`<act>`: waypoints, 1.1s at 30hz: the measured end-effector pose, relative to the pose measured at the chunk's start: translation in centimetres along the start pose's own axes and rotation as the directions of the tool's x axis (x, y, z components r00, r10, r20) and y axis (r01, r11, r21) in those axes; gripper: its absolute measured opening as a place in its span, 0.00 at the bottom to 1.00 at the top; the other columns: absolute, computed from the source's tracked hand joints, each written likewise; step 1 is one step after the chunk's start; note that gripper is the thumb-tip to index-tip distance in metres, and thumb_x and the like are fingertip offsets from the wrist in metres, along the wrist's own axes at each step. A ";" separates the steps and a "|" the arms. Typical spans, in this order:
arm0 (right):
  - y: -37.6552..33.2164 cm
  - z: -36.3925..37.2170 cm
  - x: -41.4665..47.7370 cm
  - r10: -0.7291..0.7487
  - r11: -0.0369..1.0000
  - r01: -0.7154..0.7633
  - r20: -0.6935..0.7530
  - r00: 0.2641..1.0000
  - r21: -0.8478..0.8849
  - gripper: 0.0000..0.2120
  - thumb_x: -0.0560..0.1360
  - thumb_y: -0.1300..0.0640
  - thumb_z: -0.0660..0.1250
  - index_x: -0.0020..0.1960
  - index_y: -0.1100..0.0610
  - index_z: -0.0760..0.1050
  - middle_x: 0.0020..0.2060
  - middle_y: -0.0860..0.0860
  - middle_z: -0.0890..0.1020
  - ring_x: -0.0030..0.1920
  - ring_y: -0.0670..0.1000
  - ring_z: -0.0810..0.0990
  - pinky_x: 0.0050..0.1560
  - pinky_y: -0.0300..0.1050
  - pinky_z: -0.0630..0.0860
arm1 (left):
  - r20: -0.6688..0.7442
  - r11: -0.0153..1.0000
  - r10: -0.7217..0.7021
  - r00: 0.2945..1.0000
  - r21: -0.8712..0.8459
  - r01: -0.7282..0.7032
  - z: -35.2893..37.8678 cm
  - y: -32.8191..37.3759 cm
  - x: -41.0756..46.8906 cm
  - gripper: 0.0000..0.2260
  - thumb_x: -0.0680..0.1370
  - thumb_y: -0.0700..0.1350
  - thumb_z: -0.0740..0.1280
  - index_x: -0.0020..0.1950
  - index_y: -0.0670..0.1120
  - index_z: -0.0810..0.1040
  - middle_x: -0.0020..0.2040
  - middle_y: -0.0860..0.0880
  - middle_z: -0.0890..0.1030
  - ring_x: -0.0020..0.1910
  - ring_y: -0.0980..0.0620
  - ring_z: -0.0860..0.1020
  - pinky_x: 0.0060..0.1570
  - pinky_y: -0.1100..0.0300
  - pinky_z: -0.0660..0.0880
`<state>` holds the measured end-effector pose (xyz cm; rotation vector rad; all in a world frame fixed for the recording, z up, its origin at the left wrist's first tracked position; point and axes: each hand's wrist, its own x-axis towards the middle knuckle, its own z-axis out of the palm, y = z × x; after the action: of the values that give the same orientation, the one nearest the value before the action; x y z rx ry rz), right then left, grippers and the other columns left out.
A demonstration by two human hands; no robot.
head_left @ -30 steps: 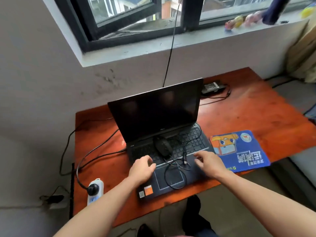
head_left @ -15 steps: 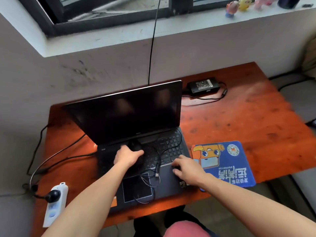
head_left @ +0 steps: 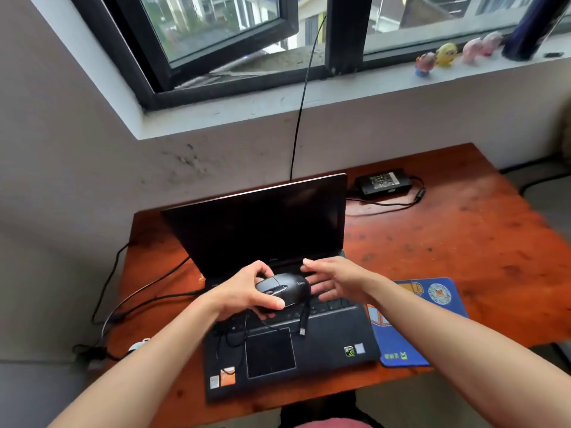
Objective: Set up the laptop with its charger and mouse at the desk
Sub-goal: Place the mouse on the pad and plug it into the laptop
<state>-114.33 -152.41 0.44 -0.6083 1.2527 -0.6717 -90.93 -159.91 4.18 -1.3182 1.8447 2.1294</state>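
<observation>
**Holding the mouse above the keyboard**

We have the mouse (head_left: 282,288) in our left hand (head_left: 244,296), with thumb and fingers curled round its body, just above the keys of the open laptop (head_left: 327,341). Our right hand (head_left: 335,281) hovers close beside it with its fingers straight and spread, grasping nothing. The mouse cable droops in loose loops over the keys and trackpad, and its USB plug (head_left: 302,332) hangs free. The laptop screen is dark. The charger brick (head_left: 383,182) lies on the desk (head_left: 463,242) behind the screen's right corner; we cannot tell whether its lead reaches the laptop.

We judge the mouse step to be in hand. The blue mouse pad (head_left: 438,295) lies just beside the laptop's right edge, so the next move probably calls for carrying the mouse across to it, perhaps passing it to our right hand. The loops need to come clear of the keyboard, and the plug needs a port. The laptop's sides are hidden from us.
</observation>
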 end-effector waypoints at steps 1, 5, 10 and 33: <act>-0.2 0.5 -0.2 -0.005 1.000 0.006 0.026 1.000 -0.006 0.24 0.68 0.39 0.74 0.57 0.54 0.81 0.44 0.49 0.85 0.39 0.46 0.83 0.37 0.39 0.77 | 0.012 1.000 0.009 1.000 0.005 -0.009 0.2 0.4 -0.2 0.27 0.63 0.40 0.80 0.52 0.43 0.66 0.40 0.40 0.83 0.37 0.40 0.82 0.32 0.54 0.78; 0.0 1.2 -1.4 -0.021 0.999 0.021 -0.009 1.000 -0.049 0.17 0.67 0.45 0.76 0.52 0.52 0.84 0.40 0.48 0.83 0.36 0.43 0.78 0.38 0.38 0.74 | 0.096 1.000 -0.006 0.995 0.024 0.003 0.3 1.0 -1.1 0.28 0.65 0.42 0.79 0.56 0.42 0.67 0.39 0.42 0.82 0.30 0.45 0.80 0.27 0.58 0.75; 0.2 -2.9 -5.8 -0.073 0.967 0.132 -0.259 0.963 0.217 0.15 0.67 0.53 0.74 0.52 0.58 0.82 0.44 0.55 0.84 0.41 0.52 0.82 0.39 0.43 0.79 | 0.131 0.981 -0.003 0.991 0.192 -0.022 -0.7 1.1 -1.1 0.14 0.73 0.45 0.74 0.54 0.40 0.77 0.30 0.47 0.76 0.24 0.55 0.70 0.28 0.63 0.69; 17.4 -12.0 -10.2 0.408 0.772 0.197 -0.709 0.575 0.604 0.17 0.75 0.57 0.71 0.61 0.65 0.75 0.59 0.53 0.75 0.54 0.57 0.78 0.40 0.50 0.80 | -0.202 0.835 0.155 0.967 0.550 -0.018 12.1 7.9 11.8 0.06 0.79 0.45 0.65 0.46 0.47 0.82 0.26 0.47 0.79 0.19 0.55 0.70 0.22 0.65 0.67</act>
<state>-125.70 -133.87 -8.32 0.4608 1.7612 -1.2832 -109.45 -157.97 2.64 -1.3956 2.3971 1.3297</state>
